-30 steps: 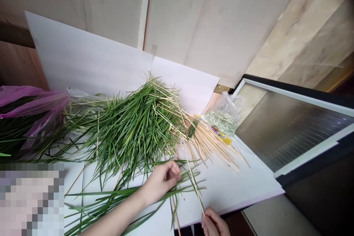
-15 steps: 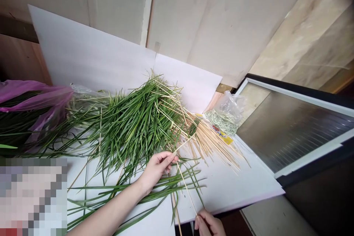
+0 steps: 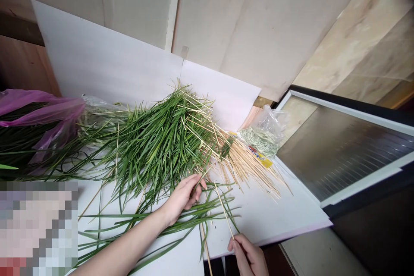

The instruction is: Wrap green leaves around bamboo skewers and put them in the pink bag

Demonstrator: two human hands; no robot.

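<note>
A big heap of long green grass-like leaves (image 3: 155,146) lies across a white board (image 3: 258,220). My left hand (image 3: 183,198) rests on the front of the heap, its fingers closed in a pinch on a thin leaf or stem. At the board's near edge my right hand (image 3: 247,256) pinches the lower end of a thin bamboo skewer (image 3: 224,211) that slants up and left over loose leaves. To the right of the heap a fan of several bamboo skewers (image 3: 249,170) is spread out.
A clear plastic bag (image 3: 265,133) with pale green bits sits behind the skewers. A purple plastic bag (image 3: 39,114) holding more leaves lies far left. A black-and-white framed panel (image 3: 343,146) borders the board on the right. White sheets (image 3: 106,69) lean against the wall.
My left hand shifted among the leaves at the heap's front edge and closed on one. The right hand kept its skewer, moving it slightly left and back while the tip swung.
</note>
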